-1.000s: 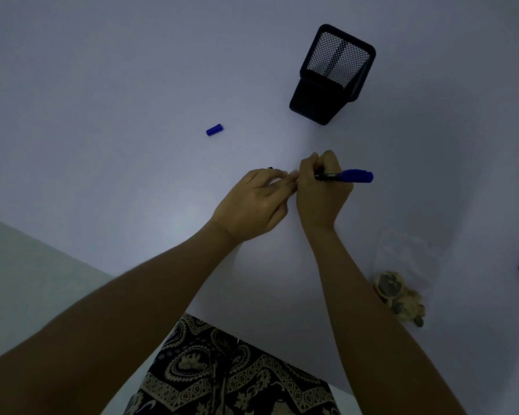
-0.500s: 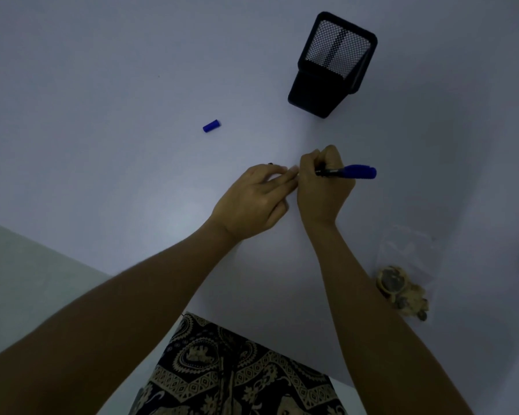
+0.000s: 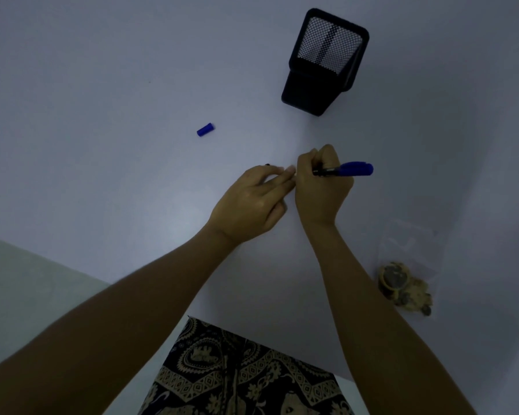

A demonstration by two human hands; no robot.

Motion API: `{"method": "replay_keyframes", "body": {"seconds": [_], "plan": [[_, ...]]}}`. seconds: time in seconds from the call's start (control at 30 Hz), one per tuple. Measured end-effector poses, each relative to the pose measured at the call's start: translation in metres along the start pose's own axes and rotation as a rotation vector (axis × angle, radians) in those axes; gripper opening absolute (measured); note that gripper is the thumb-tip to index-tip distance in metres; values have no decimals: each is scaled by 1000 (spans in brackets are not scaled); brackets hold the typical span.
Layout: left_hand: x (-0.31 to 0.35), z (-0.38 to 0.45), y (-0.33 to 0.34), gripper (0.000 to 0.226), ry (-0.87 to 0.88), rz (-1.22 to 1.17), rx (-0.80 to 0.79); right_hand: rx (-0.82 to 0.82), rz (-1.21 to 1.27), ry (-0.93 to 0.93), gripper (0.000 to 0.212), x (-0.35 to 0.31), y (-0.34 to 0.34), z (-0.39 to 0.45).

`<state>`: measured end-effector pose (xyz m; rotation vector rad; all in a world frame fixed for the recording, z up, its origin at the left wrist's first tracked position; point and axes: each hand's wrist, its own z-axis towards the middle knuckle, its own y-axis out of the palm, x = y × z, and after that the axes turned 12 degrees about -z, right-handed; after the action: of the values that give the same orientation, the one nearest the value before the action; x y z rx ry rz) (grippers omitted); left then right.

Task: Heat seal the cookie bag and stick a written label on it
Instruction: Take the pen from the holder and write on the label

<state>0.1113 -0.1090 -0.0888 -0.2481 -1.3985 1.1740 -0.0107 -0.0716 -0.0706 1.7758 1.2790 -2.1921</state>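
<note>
While the right hand (image 3: 322, 190) is clenched around a blue marker (image 3: 346, 169), tip end hidden inside the fist and the blue rear end sticking out to the right, the left hand (image 3: 250, 205) lies palm-down on the white table (image 3: 102, 85) just beside it, fingers flat and fingertips touching the right hand's knuckles. Left hand seems to be pressing something down, but whatever sits under the fingers is hidden (label not visible, can't tell). A small dark spot shows at the left fingertip edge, too small to identify. Blue marker cap (image 3: 205, 129) lies loose on the table, up and left of both hands, well apart. Black mesh pen holder (image 3: 324, 61) stands upright beyond the hands. Clear cookie bag (image 3: 408, 274) lies flat on the table to the right of the right forearm, cookies bunched at its near end, not touched by either hand. Patterned dark fabric (image 3: 237, 375) shows at the bottom edge, below the table's near edge.
</note>
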Motion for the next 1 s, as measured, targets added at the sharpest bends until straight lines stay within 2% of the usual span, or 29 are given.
{"method": "replay_keyframes", "body": {"seconds": [0.37,0.5,0.77,1.0], "plan": [[-1,0,-1,32,-8,7,-23,-4,20,27,36,4,3,0],[-1,0,-1,33,-13,2,-16,-10,44,28,45,3,2,1],[1,0,-1,34,-18,9,-18,4,18,41,46,5,2,0],[2,-1,-2,35,-29,24,-43,12,-7,76,36,3,1,-2]]}}
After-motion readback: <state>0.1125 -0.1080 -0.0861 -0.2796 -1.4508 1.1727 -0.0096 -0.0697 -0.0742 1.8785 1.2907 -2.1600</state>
